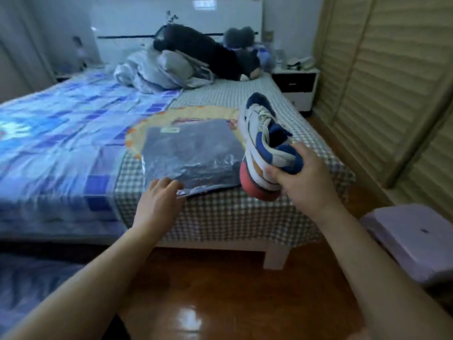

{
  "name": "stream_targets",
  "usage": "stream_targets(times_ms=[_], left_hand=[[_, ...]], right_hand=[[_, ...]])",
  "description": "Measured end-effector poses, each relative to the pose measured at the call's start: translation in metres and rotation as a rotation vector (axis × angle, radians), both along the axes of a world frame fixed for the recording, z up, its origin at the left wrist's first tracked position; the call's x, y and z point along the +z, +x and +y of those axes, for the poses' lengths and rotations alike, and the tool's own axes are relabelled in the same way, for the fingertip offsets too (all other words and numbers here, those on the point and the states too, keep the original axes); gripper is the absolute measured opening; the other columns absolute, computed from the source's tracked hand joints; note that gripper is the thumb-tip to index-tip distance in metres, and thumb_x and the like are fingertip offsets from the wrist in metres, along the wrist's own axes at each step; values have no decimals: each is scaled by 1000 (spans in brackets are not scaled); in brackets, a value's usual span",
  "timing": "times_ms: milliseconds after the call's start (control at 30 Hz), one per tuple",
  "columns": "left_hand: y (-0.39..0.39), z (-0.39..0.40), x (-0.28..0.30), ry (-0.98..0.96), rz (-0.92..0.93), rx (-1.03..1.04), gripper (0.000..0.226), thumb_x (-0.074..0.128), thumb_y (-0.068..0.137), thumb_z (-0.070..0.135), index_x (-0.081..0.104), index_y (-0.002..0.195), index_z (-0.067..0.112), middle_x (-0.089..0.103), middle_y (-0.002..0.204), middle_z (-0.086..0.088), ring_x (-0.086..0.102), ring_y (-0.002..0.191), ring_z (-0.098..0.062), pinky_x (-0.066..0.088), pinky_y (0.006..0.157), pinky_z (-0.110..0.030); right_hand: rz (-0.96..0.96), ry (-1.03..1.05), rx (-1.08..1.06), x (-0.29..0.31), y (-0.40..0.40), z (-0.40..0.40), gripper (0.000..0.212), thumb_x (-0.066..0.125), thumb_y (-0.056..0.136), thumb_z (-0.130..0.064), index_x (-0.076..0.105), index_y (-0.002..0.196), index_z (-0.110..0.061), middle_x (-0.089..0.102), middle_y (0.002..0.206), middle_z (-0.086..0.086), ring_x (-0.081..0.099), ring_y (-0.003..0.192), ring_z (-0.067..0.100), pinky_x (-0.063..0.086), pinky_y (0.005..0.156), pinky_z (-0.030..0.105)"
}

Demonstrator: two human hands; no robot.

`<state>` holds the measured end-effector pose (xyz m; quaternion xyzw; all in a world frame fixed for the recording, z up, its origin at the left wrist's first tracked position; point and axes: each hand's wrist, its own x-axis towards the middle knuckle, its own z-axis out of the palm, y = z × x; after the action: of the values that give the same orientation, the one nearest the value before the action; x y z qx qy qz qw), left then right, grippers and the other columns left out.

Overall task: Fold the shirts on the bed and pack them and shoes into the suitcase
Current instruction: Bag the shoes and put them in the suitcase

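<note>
The right hand [302, 179] grips the heel of a white, blue and orange sneaker with a red sole [266, 141], fingers curled under the sole and thumb over the collar; the shoe is held in the air over the near right corner of the bed, toe pointing away. The left hand [159, 201] lies flat with fingers fairly straight, fingertips touching the near edge of a dark folded shirt in a clear plastic bag [191, 155].

The bagged shirt lies flat on a yellow patterned cloth [196, 114] over the grey checked sheet [220, 217], near the bed's near edge. Left of it spreads a blue patchwork quilt [61, 123]. At the far end sit rumpled grey bedding [157, 69] and a dark plush toy [208, 52]. A pale purple plastic stool [411, 239] stands on the glossy wooden floor [220, 303] at the near right.
</note>
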<state>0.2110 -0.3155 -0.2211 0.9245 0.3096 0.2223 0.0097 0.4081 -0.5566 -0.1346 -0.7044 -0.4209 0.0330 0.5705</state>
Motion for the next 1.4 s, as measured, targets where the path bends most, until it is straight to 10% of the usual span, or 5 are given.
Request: stream_targets(times_ms=[233,600,933,1100,1400], left_hand=[[-6,44,-25,44,71,-168,27,84,78,22,69,100,18,64,100,-2,62,92,-30,54,65,-40],[14,51,-3,-117,-241,-2,9,63,94,15,71,95,10,61,91,-5,59,79,-29,50,67,-43],[38,48,47,-487,-483,146,16,69,89,10,78,83,23,64,66,12,57,65,3,34,52,-6],[37,37,53,-264,-499,23,17,70,91,10,80,104,15,68,93,2,65,86,-16,52,78,-28],[31,-3,75,-27,-524,-172,16,73,90,9,80,103,14,63,91,7,62,82,-15,51,70,-32]], right_hand=[[-36,-51,15,-29,-4,26,33,81,83,-15,63,96,-39,69,90,-15,66,85,0,48,68,11],[97,106,222,-8,-24,6,20,79,73,-21,68,89,-23,68,84,10,66,81,31,55,70,39],[97,11,397,9,-41,-25,14,75,65,-13,65,72,-20,51,64,11,48,58,35,36,51,38],[34,-60,448,9,-47,-22,15,76,69,-14,64,72,-23,53,65,2,51,57,22,37,53,34],[-93,-82,386,7,-47,-5,22,79,79,-3,60,76,-13,55,66,4,49,55,15,37,53,18]])
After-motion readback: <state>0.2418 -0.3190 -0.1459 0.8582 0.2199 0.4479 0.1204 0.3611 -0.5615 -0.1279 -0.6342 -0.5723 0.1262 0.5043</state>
